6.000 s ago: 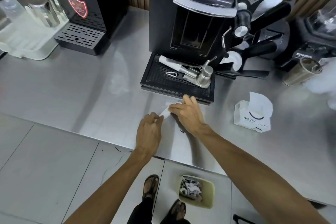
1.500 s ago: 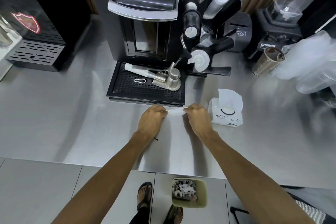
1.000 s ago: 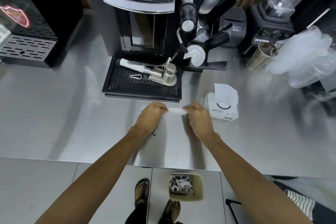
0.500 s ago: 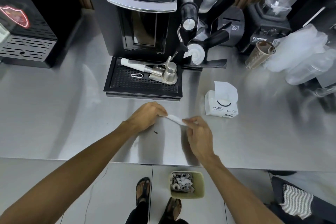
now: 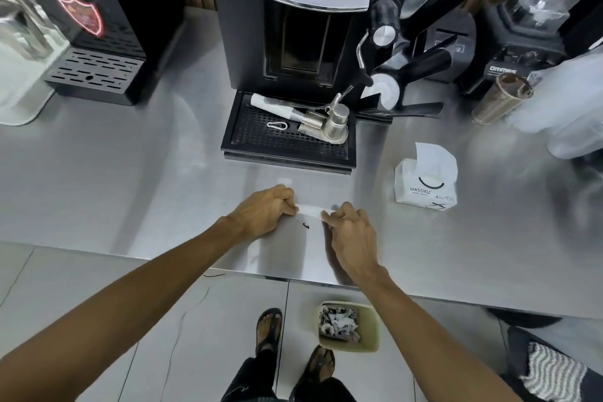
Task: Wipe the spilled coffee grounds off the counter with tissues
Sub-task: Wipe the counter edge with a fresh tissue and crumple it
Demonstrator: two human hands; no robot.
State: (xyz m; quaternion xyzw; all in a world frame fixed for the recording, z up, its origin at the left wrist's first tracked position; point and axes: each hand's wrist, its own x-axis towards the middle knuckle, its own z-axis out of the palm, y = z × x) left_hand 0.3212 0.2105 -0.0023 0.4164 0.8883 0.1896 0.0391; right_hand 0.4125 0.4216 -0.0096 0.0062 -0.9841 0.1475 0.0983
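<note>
**Two hands pull a tissue flat on a steel counter**

Two bare hands meet at the middle of the frame, low over a brushed stainless-steel counter [image 5: 130, 179] that runs the full width of the view. The left hand [image 5: 267, 209] and the right hand [image 5: 350, 232] each pinch one end of a folded white tissue [image 5: 311, 209] with curled fingers, holding it stretched between them at the counter surface. Just below the tissue, towards the counter's front edge, lies a small dark curl of coffee grounds [image 5: 305, 225], uncovered and apart from both hands.

Pale floor tiles [image 5: 98, 287] fill the lower left of the frame. Below centre are the person's sandalled feet [image 5: 269, 330], and beside them a small beige bin [image 5: 368, 330] holding crumpled tissues.

Directly above the hands stands a black espresso machine [image 5: 293, 26]. Its drip tray [image 5: 287, 143] juts towards them and carries a metal tamper [image 5: 332, 127] and a white tube. Right of the hands, well apart, sits a NASOKU tissue pack [image 5: 424, 186] with a sheet sticking up. At upper right are a black blender [image 5: 522, 42], a ribbed metal cup [image 5: 499, 101] and clear plastic bags [image 5: 561, 108]. A black dispenser [image 5: 98, 26] with a red shield logo stands at upper left.
</note>
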